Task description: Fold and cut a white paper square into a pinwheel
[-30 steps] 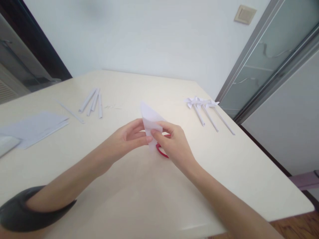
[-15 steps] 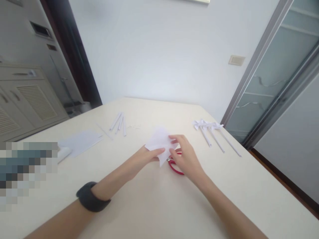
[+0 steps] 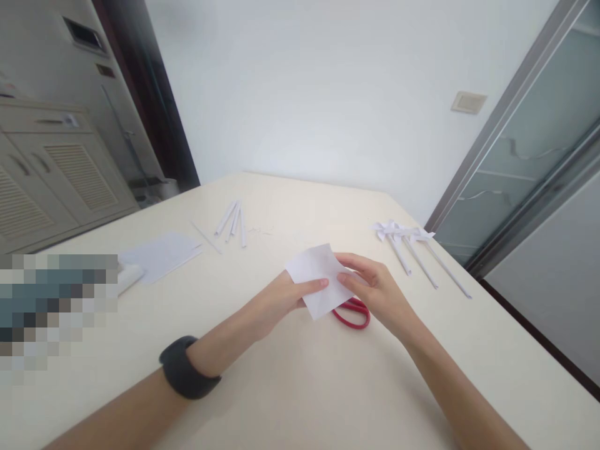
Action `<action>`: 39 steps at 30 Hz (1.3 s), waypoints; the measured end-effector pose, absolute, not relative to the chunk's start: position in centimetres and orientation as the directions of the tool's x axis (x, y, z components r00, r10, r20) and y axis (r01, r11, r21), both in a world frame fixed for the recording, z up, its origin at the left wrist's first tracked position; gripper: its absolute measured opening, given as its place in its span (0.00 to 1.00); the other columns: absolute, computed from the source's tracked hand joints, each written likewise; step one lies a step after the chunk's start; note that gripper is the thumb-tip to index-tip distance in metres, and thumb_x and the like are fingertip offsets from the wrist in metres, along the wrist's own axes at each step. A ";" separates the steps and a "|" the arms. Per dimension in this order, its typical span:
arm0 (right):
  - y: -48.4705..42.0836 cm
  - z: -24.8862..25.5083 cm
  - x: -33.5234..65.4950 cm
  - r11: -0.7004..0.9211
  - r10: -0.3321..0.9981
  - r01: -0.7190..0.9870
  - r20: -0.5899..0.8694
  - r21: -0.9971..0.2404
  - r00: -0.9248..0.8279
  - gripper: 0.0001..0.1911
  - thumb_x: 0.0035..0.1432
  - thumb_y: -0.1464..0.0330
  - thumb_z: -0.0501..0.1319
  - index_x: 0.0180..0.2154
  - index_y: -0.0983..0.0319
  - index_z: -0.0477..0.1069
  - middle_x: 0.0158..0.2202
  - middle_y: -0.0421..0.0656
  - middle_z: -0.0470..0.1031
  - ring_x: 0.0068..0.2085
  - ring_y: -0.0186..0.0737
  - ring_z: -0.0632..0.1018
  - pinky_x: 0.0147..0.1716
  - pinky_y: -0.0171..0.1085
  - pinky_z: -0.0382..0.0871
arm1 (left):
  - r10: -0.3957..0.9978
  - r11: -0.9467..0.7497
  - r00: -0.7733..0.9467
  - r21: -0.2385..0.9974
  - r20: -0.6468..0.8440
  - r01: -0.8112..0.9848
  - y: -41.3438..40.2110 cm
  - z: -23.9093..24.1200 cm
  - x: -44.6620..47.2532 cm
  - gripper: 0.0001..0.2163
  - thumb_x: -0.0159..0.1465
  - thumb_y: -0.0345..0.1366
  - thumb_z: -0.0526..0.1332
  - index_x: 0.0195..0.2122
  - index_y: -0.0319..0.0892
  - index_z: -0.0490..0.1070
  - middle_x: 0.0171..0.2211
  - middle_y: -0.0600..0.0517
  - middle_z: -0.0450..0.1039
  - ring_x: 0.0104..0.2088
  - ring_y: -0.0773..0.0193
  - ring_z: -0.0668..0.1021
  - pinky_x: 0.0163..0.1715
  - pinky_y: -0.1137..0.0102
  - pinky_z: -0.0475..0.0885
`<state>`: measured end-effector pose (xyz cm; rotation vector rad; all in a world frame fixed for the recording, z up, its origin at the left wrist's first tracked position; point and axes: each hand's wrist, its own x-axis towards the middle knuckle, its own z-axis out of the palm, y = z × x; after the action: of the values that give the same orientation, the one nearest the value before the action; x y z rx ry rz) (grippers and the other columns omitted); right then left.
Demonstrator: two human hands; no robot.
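Observation:
A small white paper square (image 3: 319, 275) is held flat above the cream table (image 3: 290, 387) between both hands. My left hand (image 3: 276, 303) pinches its left side, thumb on top. The paper's right edge is gripped by my right hand (image 3: 377, 290), fingers curled. Red-handled scissors (image 3: 352, 312) lie on the table just under the paper and my right hand, mostly hidden. A black band (image 3: 187, 375) sits on my left wrist.
Three finished paper pinwheels on sticks (image 3: 412, 247) lie at the right. Several rolled paper sticks (image 3: 232, 220) lie at the back left, beside a stack of white sheets (image 3: 159, 255). A cabinet (image 3: 51, 175) stands left, a glass door (image 3: 529, 150) right.
The paper, folded into a triangle a second ago, has been opened out into a flat square. The head has lifted, showing more of the room.

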<state>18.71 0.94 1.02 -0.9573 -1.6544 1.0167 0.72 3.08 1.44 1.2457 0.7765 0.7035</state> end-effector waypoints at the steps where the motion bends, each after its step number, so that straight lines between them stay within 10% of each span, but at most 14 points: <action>1: 0.9 1.0 18.7 0.360 0.915 0.151 0.316 -0.921 -0.252 0.18 0.59 0.74 0.54 0.49 0.53 0.72 0.51 0.40 0.73 0.51 0.46 0.73 0.46 0.43 0.69 | 0.810 0.192 0.572 0.980 -0.127 -0.054 3.0 1.7 0.7 0.20 0.58 0.41 0.63 0.51 0.45 0.67 0.53 0.46 0.70 0.53 0.52 0.71 0.52 0.59 0.68; 18: 0.2 2.3 20.1 0.709 0.705 0.456 0.544 -0.537 -0.455 0.21 0.60 0.75 0.50 0.46 0.49 0.73 0.54 0.37 0.70 0.56 0.45 0.66 0.54 0.49 0.61 | 0.668 0.161 0.742 0.964 0.052 -0.213 2.4 2.4 0.7 0.23 0.55 0.37 0.65 0.52 0.41 0.66 0.51 0.43 0.71 0.52 0.50 0.72 0.50 0.57 0.69; 39: 1.1 1.3 19.3 0.306 0.951 0.303 0.273 -0.902 -0.148 0.01 0.52 0.70 0.60 0.30 0.60 0.68 0.32 0.40 0.71 0.35 0.37 0.73 0.31 0.35 0.66 | 0.749 -0.103 0.659 0.995 0.066 0.018 4.0 -0.3 1.0 0.14 0.58 0.40 0.60 0.44 0.41 0.74 0.42 0.48 0.77 0.46 0.52 0.77 0.46 0.60 0.71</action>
<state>19.27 1.10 1.29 -1.1576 -1.6496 0.8796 0.96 4.04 -0.26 1.5692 0.6525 0.6960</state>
